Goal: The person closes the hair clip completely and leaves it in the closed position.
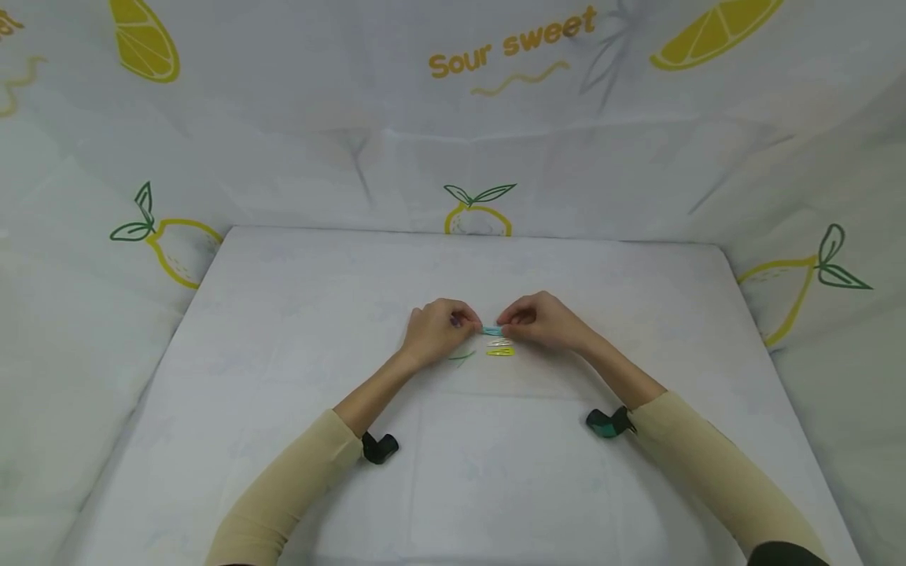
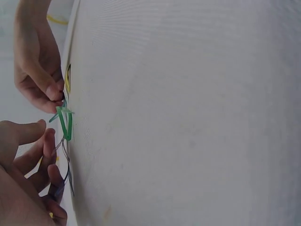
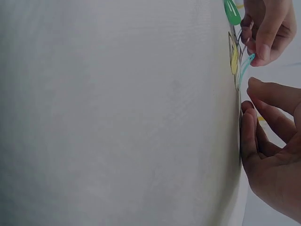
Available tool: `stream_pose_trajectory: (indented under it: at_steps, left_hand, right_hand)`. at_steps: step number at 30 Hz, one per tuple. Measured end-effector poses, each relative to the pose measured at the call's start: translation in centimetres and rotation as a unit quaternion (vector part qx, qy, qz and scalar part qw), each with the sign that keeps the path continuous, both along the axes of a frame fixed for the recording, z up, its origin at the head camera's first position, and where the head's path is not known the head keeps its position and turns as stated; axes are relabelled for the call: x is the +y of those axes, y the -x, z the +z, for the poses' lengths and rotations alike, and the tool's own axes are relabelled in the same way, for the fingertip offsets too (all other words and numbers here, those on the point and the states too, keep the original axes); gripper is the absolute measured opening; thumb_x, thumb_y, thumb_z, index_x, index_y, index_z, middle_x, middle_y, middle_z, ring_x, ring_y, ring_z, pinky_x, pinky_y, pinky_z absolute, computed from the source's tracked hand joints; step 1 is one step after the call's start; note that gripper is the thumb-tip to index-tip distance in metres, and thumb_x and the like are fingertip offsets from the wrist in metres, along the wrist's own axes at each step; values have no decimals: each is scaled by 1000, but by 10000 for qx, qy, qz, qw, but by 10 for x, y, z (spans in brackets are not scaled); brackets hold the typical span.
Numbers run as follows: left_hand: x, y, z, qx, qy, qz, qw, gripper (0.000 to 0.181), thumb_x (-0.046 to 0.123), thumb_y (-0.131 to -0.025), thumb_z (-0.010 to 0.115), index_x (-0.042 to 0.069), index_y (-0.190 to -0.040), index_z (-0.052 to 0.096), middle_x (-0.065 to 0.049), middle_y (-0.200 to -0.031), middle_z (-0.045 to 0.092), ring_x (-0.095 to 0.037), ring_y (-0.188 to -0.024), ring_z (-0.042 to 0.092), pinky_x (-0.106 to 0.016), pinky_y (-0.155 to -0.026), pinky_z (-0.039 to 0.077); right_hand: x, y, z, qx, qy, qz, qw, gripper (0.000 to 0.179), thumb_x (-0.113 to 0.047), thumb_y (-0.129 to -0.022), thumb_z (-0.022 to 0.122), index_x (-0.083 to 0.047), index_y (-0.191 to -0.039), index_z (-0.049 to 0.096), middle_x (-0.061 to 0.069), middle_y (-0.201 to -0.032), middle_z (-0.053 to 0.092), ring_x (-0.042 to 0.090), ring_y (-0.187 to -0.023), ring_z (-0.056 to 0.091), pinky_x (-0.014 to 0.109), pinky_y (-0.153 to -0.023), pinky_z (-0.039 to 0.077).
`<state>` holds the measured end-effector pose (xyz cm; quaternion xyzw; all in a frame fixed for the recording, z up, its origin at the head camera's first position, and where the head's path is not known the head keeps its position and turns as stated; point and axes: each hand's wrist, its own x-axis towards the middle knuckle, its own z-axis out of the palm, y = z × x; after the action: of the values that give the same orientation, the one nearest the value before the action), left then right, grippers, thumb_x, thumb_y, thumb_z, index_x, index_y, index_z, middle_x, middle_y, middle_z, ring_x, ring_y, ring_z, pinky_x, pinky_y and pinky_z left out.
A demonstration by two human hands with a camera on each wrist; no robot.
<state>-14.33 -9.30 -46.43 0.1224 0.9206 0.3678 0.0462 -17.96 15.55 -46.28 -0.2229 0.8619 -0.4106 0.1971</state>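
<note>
In the head view a light-blue snap hair clip [image 1: 492,331] lies between the two hands. My left hand [image 1: 440,332] pinches one end of it between thumb and fingertips; the right wrist view shows this blue clip [image 3: 245,67] slanting down from them. My right hand [image 1: 543,321] is at the other end, its thumb overlapping the clip in the head view. In the right wrist view the right thumb and fingers [image 3: 250,127] stand apart, with nothing pinched between them. A silver-looking clip [image 1: 499,343] and a yellow clip [image 1: 500,353] lie just nearer than the blue one.
A green hair clip [image 1: 462,357] lies beside the left hand. Something purple [image 1: 455,321] shows through the gap in the left fingers. A white cloth covers the table [image 1: 495,487], and a lemon-print curtain [image 1: 318,173] hangs behind it. Both wrists carry small black cameras.
</note>
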Motion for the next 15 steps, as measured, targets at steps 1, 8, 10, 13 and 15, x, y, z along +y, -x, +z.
stream_pose_trajectory:
  at_steps: [1, 8, 10, 13, 15]
  left_hand:
    - [0, 1, 0, -20, 0, -6, 10000, 14, 32, -100, 78, 20, -97, 85, 6, -83, 76, -13, -85, 67, -37, -83, 39]
    - [-1, 6, 0, -229, -82, -31, 9997, 19, 33, -101, 77, 18, -102, 87, 4, -89, 82, -18, -99, 74, -47, -92, 43]
    - [-2, 8, -1, -294, -132, -55, 9995, 20, 34, -101, 76, 18, -103, 88, 4, -93, 83, -19, -102, 75, -49, -95, 44]
    - [-3, 9, -2, -384, -192, -88, 9990, 21, 36, -100, 77, 18, -103, 88, 3, -98, 85, -19, -102, 75, -52, -97, 44]
    - [-3, 10, -2, -447, -217, -98, 9987, 21, 37, -99, 77, 19, -102, 88, 3, -100, 86, -19, -102, 75, -54, -99, 43]
  right_hand:
    - [0, 1, 0, -24, 9, 6, 10000, 16, -10, -98, 80, -4, -112, 82, 11, -107, 81, 14, -93, 67, 18, -82, 53]
    - [-1, 7, -1, -282, 46, -63, 9996, 14, -10, -97, 81, -6, -110, 84, 10, -106, 81, 16, -93, 64, 18, -81, 52]
    - [-1, 8, -1, -319, 27, -44, 9995, 14, -11, -97, 82, -6, -110, 84, 10, -105, 80, 16, -93, 64, 18, -81, 51]
    - [-1, 9, 0, -335, 13, 17, 9994, 14, -12, -97, 82, -6, -109, 84, 10, -104, 80, 17, -92, 63, 18, -81, 52]
    - [-1, 10, -1, -316, 6, 66, 9995, 14, -13, -97, 82, -6, -108, 84, 10, -104, 79, 17, -92, 63, 18, -80, 51]
